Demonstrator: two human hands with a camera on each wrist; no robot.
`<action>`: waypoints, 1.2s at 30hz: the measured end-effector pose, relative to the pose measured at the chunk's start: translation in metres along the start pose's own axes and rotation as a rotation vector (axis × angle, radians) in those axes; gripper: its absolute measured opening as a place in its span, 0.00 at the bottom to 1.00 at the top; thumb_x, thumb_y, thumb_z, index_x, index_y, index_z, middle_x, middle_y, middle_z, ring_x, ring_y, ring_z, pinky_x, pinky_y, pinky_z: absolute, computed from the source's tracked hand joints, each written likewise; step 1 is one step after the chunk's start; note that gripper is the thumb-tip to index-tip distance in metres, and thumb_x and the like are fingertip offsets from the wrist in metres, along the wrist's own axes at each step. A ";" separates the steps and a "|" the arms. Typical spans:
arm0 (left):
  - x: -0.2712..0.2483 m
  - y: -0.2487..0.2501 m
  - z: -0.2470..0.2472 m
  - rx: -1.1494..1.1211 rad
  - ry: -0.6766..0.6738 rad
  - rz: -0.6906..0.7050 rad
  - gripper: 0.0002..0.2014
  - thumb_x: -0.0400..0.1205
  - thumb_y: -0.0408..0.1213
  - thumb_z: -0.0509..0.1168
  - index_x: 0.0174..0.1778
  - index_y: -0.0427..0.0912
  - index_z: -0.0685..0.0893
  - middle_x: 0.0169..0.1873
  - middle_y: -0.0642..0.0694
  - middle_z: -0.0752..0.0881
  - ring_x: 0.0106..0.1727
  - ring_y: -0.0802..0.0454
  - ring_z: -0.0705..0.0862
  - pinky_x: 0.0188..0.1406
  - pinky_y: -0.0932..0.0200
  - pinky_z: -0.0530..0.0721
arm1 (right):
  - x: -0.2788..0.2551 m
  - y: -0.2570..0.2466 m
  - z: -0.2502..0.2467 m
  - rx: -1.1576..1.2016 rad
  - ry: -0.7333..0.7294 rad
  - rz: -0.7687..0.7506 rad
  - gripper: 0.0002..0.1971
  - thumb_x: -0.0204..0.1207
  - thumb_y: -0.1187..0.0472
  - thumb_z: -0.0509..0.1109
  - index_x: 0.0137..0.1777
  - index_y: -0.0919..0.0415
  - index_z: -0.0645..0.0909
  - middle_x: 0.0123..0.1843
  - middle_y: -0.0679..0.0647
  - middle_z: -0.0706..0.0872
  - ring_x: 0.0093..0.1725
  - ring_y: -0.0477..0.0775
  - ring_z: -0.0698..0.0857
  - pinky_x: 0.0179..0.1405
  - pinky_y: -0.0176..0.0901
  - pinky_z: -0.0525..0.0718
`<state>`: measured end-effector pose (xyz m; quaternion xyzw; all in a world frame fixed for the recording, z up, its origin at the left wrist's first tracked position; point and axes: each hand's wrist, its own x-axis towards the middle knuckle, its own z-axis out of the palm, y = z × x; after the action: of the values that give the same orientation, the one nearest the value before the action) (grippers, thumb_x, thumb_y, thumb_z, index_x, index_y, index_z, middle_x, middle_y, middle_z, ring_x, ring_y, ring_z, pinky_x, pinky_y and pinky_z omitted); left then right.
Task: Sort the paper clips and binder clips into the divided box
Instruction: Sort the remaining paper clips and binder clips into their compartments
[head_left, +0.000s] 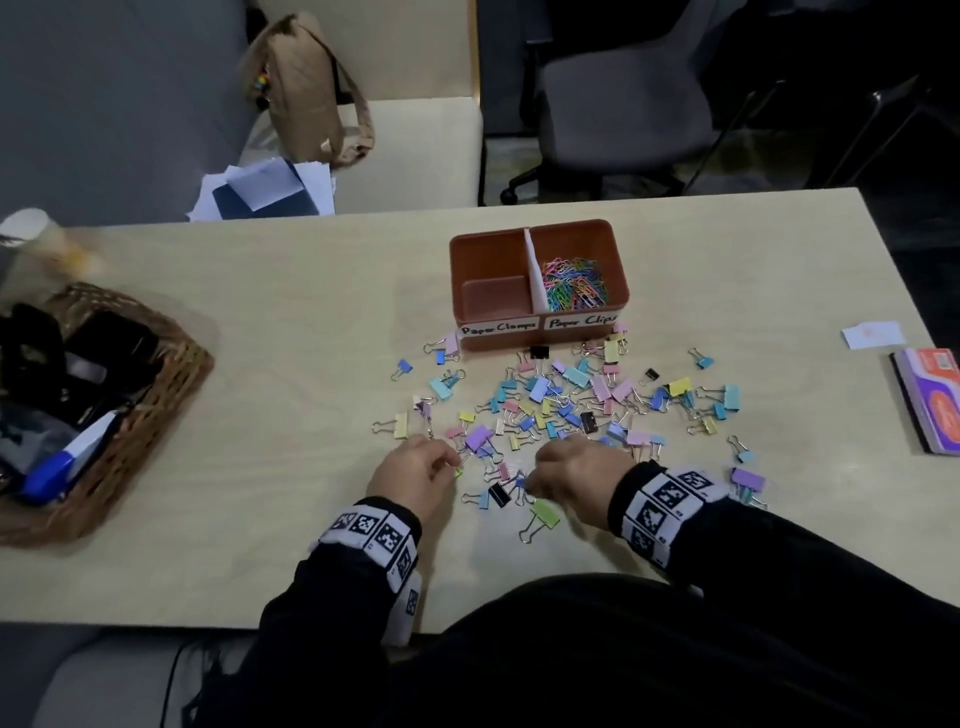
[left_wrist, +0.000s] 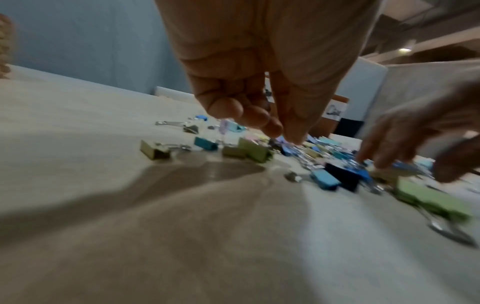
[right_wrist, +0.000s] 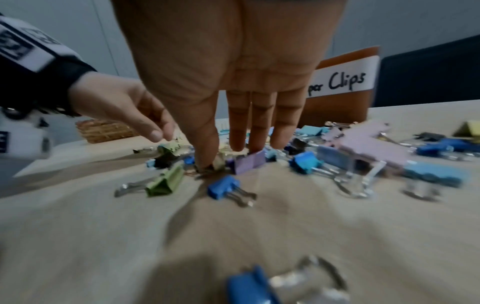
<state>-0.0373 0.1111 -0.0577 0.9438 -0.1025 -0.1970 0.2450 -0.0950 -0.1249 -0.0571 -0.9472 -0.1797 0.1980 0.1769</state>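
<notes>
A brown divided box (head_left: 618, 270) stands mid-table. Its right half, labelled "Paper Clips", holds coloured paper clips (head_left: 574, 286); the left half, labelled "Paper Clamps", is bare. Pastel binder clips (head_left: 566, 400) lie scattered in front of it. My left hand (head_left: 456, 462) (left_wrist: 281, 133) hovers at the pile's near left edge, its fingers curled to the thumb; I cannot see anything pinched. My right hand (head_left: 530, 488) (right_wrist: 221, 158) points straight fingers down into the pile, the thumb on the table. Its fingertips touch a purple binder clip (right_wrist: 246, 162).
A wicker basket (head_left: 171, 395) of markers and dark items sits at the table's left. A stack of pads (head_left: 930, 400) and a white card (head_left: 872, 334) lie at the right. A paper cup (head_left: 31, 234) stands far left. Chairs stand behind the table.
</notes>
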 end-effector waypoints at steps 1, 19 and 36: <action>-0.002 0.002 0.003 0.012 -0.041 0.025 0.04 0.80 0.39 0.68 0.47 0.50 0.88 0.46 0.54 0.82 0.46 0.56 0.82 0.53 0.58 0.82 | -0.002 0.003 0.001 -0.032 0.000 0.016 0.18 0.73 0.62 0.75 0.60 0.43 0.82 0.61 0.45 0.82 0.60 0.51 0.79 0.57 0.48 0.83; -0.004 0.043 0.044 0.233 -0.269 0.308 0.13 0.84 0.44 0.60 0.63 0.52 0.81 0.56 0.50 0.78 0.62 0.51 0.76 0.56 0.56 0.77 | -0.008 0.020 -0.016 0.310 0.034 0.421 0.07 0.71 0.55 0.73 0.48 0.49 0.82 0.42 0.42 0.83 0.44 0.46 0.82 0.46 0.40 0.83; 0.030 0.092 0.053 0.287 -0.363 0.513 0.16 0.83 0.45 0.63 0.63 0.43 0.83 0.56 0.46 0.78 0.58 0.47 0.79 0.52 0.54 0.81 | -0.027 0.053 -0.038 0.323 0.206 0.819 0.08 0.74 0.52 0.74 0.47 0.51 0.77 0.50 0.49 0.81 0.46 0.51 0.79 0.40 0.40 0.73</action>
<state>-0.0414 0.0009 -0.0639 0.8617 -0.4052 -0.2769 0.1290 -0.0867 -0.1926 -0.0378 -0.9153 0.2614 0.1819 0.2467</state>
